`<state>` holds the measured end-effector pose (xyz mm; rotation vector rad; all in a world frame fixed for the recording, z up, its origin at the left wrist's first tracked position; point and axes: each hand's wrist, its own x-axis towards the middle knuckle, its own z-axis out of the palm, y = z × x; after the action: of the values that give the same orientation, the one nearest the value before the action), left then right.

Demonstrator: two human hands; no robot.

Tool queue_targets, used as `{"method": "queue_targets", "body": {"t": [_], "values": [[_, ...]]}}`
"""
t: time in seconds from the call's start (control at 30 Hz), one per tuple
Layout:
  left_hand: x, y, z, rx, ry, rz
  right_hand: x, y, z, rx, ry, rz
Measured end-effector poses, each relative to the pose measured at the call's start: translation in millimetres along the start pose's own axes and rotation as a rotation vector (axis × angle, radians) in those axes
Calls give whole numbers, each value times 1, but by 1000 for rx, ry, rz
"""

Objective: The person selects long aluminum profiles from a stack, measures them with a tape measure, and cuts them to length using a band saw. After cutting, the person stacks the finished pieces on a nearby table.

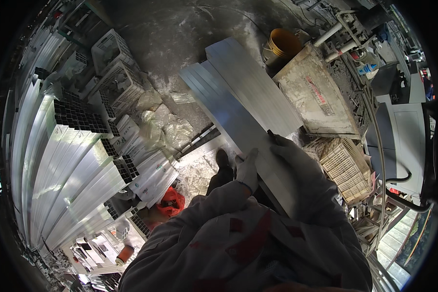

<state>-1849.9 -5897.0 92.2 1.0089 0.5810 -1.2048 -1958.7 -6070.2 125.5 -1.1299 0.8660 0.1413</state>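
Observation:
Several long, silver metal profiles point(228, 113) lie side by side in front of me, their near ends reaching back to my body. My left hand point(247, 169), in a pale glove, grips their left edge with the fingers wrapped under. Across from it, my right hand point(291, 150), gloved with dark fingertips, is closed on the right edge. Beyond and to the right lies a second group of flat silver profiles point(253, 82), partly covered by the ones I hold. What supports these profiles is hidden.
At left are stacked metal tubes point(78, 160), white plastic crates point(118, 90), clear plastic wrap point(168, 127) and a red bag point(170, 202). A yellow bucket point(282, 45), a worn board-sided bin point(316, 92) and a cream crate point(344, 168) stand at right. My shoe point(222, 157) shows below.

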Motion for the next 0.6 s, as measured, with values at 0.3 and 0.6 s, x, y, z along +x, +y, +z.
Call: {"method": "queue_targets", "body": {"t": [0.3, 0.6], "values": [[160, 23, -29, -111, 195, 108, 197, 36, -18, -297, -35, 193], [364, 28, -36, -26, 105, 182, 371, 78, -82, -368, 45, 106]]}}
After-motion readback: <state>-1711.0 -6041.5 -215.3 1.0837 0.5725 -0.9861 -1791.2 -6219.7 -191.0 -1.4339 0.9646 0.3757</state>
